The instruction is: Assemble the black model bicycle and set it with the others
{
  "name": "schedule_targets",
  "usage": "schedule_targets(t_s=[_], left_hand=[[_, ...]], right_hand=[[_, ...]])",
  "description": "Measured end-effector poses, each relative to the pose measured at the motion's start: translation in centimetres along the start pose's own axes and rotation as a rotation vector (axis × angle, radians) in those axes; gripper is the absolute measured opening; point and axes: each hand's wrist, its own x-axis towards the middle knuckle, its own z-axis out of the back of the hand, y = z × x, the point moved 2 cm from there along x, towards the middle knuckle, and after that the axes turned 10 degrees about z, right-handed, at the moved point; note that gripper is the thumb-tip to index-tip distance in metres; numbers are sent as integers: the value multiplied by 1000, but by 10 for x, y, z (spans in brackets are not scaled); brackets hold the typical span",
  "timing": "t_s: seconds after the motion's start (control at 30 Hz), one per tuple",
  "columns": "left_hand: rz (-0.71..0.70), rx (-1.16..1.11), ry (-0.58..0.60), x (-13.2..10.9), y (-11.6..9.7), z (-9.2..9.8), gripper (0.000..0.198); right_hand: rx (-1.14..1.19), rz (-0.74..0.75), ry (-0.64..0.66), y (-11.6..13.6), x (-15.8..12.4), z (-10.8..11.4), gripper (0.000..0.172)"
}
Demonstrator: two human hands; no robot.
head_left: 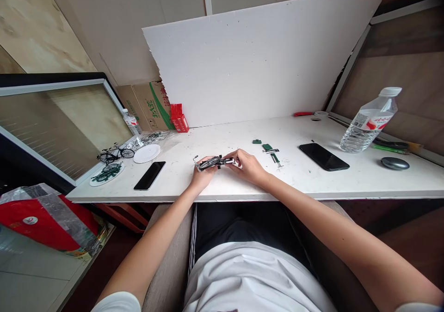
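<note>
Both hands meet over the front middle of the white table (243, 182). My left hand (202, 175) is closed under a small dark model bicycle (212, 162), gripping its wheel end. My right hand (248, 166) pinches the other end of the same model with its fingertips. Small green parts (267, 147) and a thin metal piece (276, 159) lie loose on the table just right of my right hand.
A finished model bicycle (115, 153), a white disc (146, 153) and a black phone (150, 175) lie at the left. Another black phone (323, 156), a water bottle (369, 121) and a grey mouse (394, 163) sit at the right. A white board (260, 58) leans behind.
</note>
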Motion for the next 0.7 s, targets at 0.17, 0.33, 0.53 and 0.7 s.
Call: schedule_targets(t_s=[0.17, 0.33, 0.53, 0.7], left_hand=[[42, -107, 12, 3, 1, -1, 46], [43, -71, -25, 0, -3, 1, 45], [57, -114, -73, -1, -4, 2, 47], [71, -88, -47, -2, -3, -1, 47]], right_hand=[[-23, -20, -16, -2, -1, -1, 18], [-64, -108, -10, -1, -2, -3, 25], [153, -254, -139, -3, 2, 4, 28], [417, -345, -448, -16, 3, 12, 42]])
